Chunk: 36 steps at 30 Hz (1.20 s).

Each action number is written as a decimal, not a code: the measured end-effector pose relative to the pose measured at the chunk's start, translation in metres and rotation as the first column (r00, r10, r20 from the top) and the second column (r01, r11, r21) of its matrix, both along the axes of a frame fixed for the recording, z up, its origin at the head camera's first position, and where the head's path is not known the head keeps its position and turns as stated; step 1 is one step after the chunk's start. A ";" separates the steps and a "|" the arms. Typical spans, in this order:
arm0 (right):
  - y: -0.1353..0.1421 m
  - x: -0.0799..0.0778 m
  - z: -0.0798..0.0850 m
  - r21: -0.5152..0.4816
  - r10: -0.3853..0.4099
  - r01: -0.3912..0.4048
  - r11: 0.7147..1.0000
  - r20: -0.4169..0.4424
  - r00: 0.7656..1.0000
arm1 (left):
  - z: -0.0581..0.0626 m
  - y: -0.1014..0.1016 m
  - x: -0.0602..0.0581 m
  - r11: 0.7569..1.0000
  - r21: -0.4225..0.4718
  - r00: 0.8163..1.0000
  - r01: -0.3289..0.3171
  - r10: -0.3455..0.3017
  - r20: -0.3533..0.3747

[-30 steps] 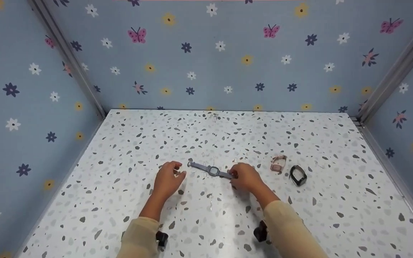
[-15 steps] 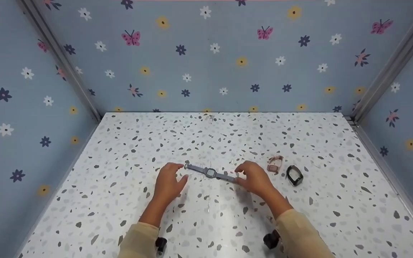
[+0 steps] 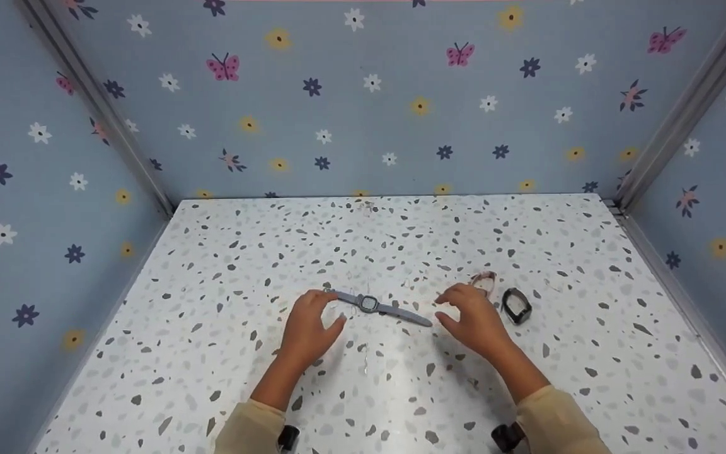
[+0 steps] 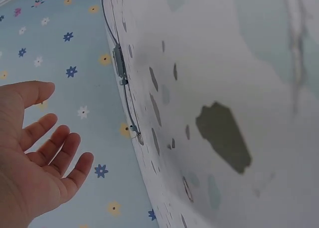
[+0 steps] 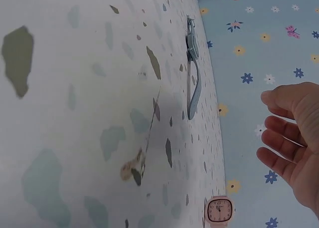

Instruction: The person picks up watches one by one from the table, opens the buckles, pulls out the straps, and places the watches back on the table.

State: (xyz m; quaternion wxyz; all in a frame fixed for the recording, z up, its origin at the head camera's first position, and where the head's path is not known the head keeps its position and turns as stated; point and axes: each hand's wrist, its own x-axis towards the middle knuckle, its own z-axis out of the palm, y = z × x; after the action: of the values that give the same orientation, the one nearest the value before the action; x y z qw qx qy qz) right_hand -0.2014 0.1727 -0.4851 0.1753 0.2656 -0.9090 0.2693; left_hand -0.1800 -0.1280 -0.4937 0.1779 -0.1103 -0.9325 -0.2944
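A grey-blue wristwatch [image 3: 368,304] lies unfastened on the speckled table, its strap stretched out to both sides. My left hand [image 3: 308,326] hovers by the strap's buckle end, fingers loosely bent; in the left wrist view the hand [image 4: 45,153] holds nothing and stands apart from the watch [image 4: 119,62]. Just beyond the strap's free end is my right hand [image 3: 478,323], its thumb and fingers parted. The right wrist view shows a gap between that hand [image 5: 296,143] and the strap [image 5: 195,91]. Behind the right hand, a pink wristwatch [image 3: 490,278] is partly hidden.
To the right of the pink watch, a black wristwatch [image 3: 517,306] rests with its strap in a loop. The pink watch's square dial [image 5: 220,210] faces the right wrist camera. Flower-patterned walls [image 3: 363,94] enclose the table [image 3: 350,233] at the back and sides.
My right hand has let go of the strap's free end and moved right, now covering part of the pink watch. My left hand has shifted right to the buckle end.
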 end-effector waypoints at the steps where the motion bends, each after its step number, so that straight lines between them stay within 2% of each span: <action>1: 0.004 0.001 0.000 -0.001 -0.001 0.000 1.000 -0.010 1.000 | 0.000 0.002 0.001 1.000 0.000 1.000 0.007 -0.007 -0.007; 8: 0.027 0.007 0.002 -0.007 -0.034 0.033 0.999 -0.044 0.998 | 0.003 0.014 0.002 0.997 -0.040 0.997 0.070 -0.072 -0.039; 15: 0.047 0.008 0.001 -0.033 -0.061 0.058 0.998 -0.099 0.993 | 0.008 0.030 0.001 0.986 -0.026 0.983 0.167 -0.168 -0.072; 20: 0.061 0.010 0.001 -0.043 -0.121 0.119 0.992 -0.039 0.992 | 0.009 0.043 -0.001 0.983 -0.011 0.981 0.186 -0.186 -0.052; 24: 0.070 0.011 0.000 -0.042 -0.187 0.187 0.981 0.001 0.982 | 0.009 0.055 -0.003 0.980 0.010 0.980 0.199 -0.199 -0.023; 32: 0.092 0.013 -0.007 -0.101 -0.241 0.242 0.965 0.027 0.970 | 0.009 0.082 -0.007 0.964 0.105 0.968 0.243 -0.247 0.032; 36: 0.102 0.012 -0.009 -0.134 -0.276 0.277 0.951 0.033 0.961 | 0.009 0.094 -0.010 0.957 0.158 0.966 0.244 -0.255 0.051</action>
State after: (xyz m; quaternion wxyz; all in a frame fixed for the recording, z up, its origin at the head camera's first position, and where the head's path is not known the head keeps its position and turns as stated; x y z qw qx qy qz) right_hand -0.1894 0.2749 -0.4946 0.2228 0.1211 -0.9176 0.3061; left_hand -0.1896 -0.0336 -0.4847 0.1140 -0.2030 -0.8919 -0.3876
